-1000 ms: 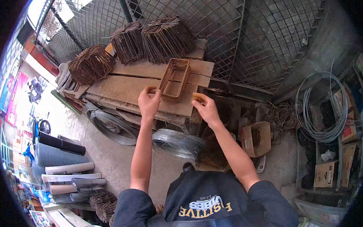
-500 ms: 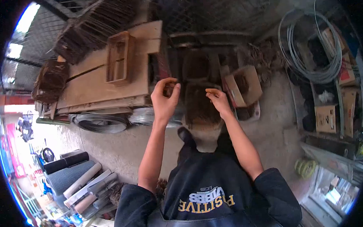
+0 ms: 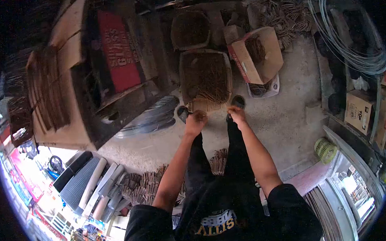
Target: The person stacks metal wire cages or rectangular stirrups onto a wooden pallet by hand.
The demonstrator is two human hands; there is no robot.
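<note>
Compared with a second ago, the view has swung down from the wooden bench (image 3: 53,125) to the floor, and both hands have dropped from the bench's near edge to the near rim of a shallow tray (image 3: 206,75) filled with rusty wire ties, which lies on the concrete between the person's shoes. The left hand (image 3: 196,120) is curled closed at the tray's near edge and appears to pinch a few ties, though blur prevents confirmation. The right hand (image 3: 237,114) is also bent at the fingers over the rim beside the right shoe (image 3: 238,102); whether it grips anything cannot be told. This shift indicates that the work has moved from the bench top to picking material out of the tray. A second, rounder tray (image 3: 190,29) sits just beyond the first, and an open cardboard box (image 3: 258,54) holding more ties lies to the right. Coils of wire (image 3: 148,118) rest under the bench at the left, and looped wire (image 3: 352,51) hangs at the far right above stacked cartons (image 3: 360,110). The floor is bare grey concrete, with bundled ties (image 3: 148,185) and rolled mesh (image 3: 82,181) at the near left.
</note>
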